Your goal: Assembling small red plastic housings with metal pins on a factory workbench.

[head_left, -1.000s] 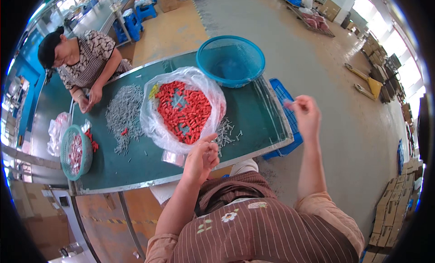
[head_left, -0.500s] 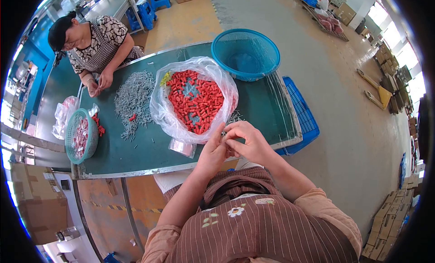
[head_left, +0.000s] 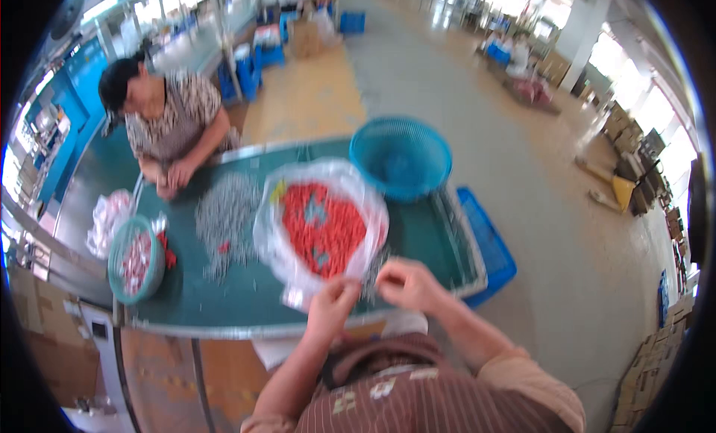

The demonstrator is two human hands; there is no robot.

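Note:
My left hand (head_left: 333, 305) is closed at the near rim of a clear plastic bag (head_left: 274, 243), fingers pressed together; what they hold is too blurred to make out. Apart from it, my right hand (head_left: 409, 285) has its fingers curled in a pinch beside a few thin grey pieces (head_left: 371, 278) on the table. Anything in that pinch is also unclear. The open bag holds many short red cylindrical pieces (head_left: 328, 228). To its left spreads a heap of small thin grey pieces (head_left: 226, 223) with a red one on it.
A blue mesh basket (head_left: 401, 158) stands at the green table's (head_left: 224, 306) far right corner. A blue crate (head_left: 488, 246) sits beyond the right edge. At left are a pale green basket (head_left: 137, 261) and a plastic bag (head_left: 112, 223). A co-worker (head_left: 175, 123) works across the far left corner.
My hands, together before, have come apart, the right one now beside the grey pieces. The view has tilted up, so the table sits lower and blurred.

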